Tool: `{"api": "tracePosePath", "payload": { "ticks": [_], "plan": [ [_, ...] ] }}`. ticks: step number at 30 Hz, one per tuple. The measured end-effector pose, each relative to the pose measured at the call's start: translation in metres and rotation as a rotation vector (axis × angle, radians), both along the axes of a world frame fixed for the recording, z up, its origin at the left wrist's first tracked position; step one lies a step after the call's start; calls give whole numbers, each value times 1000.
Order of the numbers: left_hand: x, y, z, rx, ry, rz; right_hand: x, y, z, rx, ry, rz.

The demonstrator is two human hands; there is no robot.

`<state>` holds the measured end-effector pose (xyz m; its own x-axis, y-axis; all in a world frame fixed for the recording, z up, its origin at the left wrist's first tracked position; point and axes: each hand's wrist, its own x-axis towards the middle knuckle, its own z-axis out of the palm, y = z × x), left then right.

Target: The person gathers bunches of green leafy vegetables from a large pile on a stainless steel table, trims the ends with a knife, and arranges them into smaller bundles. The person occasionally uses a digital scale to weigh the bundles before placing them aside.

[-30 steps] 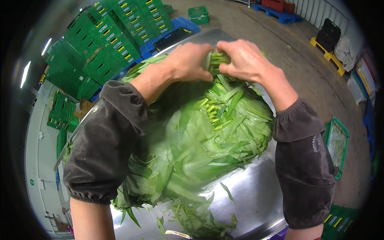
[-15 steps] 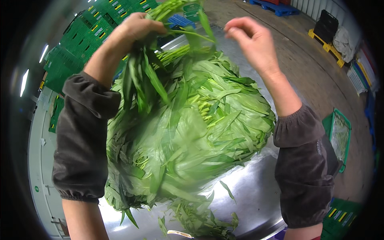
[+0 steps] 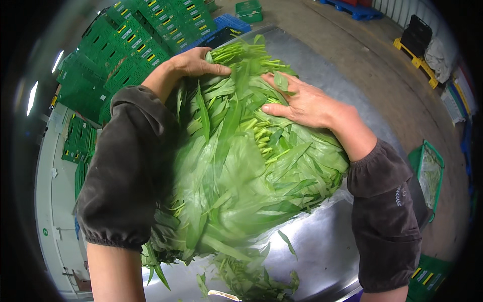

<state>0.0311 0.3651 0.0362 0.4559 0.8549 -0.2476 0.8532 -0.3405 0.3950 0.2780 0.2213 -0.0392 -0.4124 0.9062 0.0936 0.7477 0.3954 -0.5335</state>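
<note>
A large heap of leafy greens (image 3: 282, 171), long-leaved like water spinach, lies on a shiny metal table (image 3: 322, 241), with clear plastic showing around its lower right edge. At the heap's far left, my left hand (image 3: 198, 63) is closed round the side of a bunch of water spinach (image 3: 246, 53) laid on top, thumb over the leaves and fingers partly hidden. My right hand (image 3: 304, 103) rests open on the far right of the heap, thumb and fingers apart, with a leaf over the fingers. Loose leaves (image 3: 251, 277) lie at the table's near edge.
Green crates (image 3: 146, 38) are stacked at the far left, beside a blue pallet (image 3: 231, 22). A small green crate (image 3: 249, 10) sits on the floor beyond the table. To the right stands a lined green crate (image 3: 430, 173); a yellow pallet (image 3: 415, 63) is farther back.
My left hand has lowered the raised bunch onto the far part of the heap. My right hand has come down and inward from the air onto the greens.
</note>
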Motion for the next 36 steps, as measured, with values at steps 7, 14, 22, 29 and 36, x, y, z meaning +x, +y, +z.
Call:
{"api": "tracePosePath", "payload": {
  "ticks": [7,14,22,29,36],
  "plan": [
    [8,3,-5,82,5,17,-4,-1,-4,64,-31,24],
    [20,-5,-2,223,52,41,-1,-6,3,100,149,3],
    [-16,7,17,222,-452,59,28,-2,11,110,604,-221],
    [-46,1,32,56,-712,100,11,6,29,-282,1292,-118],
    [-36,-31,43,74,-813,100,-77,49,49,-571,1569,-47]
  ]
}}
